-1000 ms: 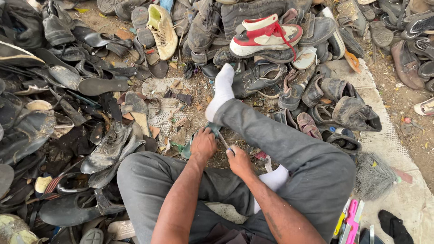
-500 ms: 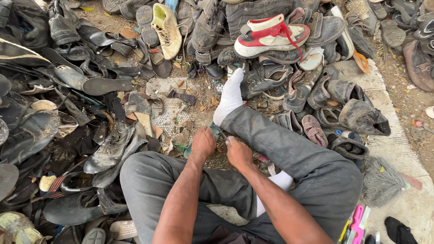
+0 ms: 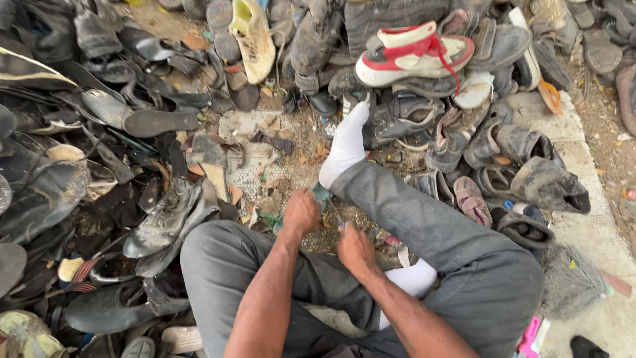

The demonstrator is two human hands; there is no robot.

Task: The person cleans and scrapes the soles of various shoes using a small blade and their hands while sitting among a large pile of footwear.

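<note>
I sit on the ground with my grey-trousered legs [image 3: 424, 225] folded and white socks [image 3: 346, 149] on my feet. My left hand [image 3: 301, 212] is closed around a small teal scrap [image 3: 322, 194] low between my knees. My right hand [image 3: 354, 248] is a hand's width to its right, fingers curled on a thin grey tool [image 3: 338, 215] that points up toward the scrap. What the fingers pinch underneath is hidden.
Heaps of worn dark shoes and soles [image 3: 99, 166] ring me on the left and far side. A red-and-white sneaker [image 3: 414, 56] and a pale yellow shoe [image 3: 252, 36] lie on top. A patch of littered ground [image 3: 265, 166] lies ahead, and a concrete slab [image 3: 589, 232] sits right.
Both hands stay close together at the same spot between my knees, with only small shifts. The view has moved slightly.
</note>
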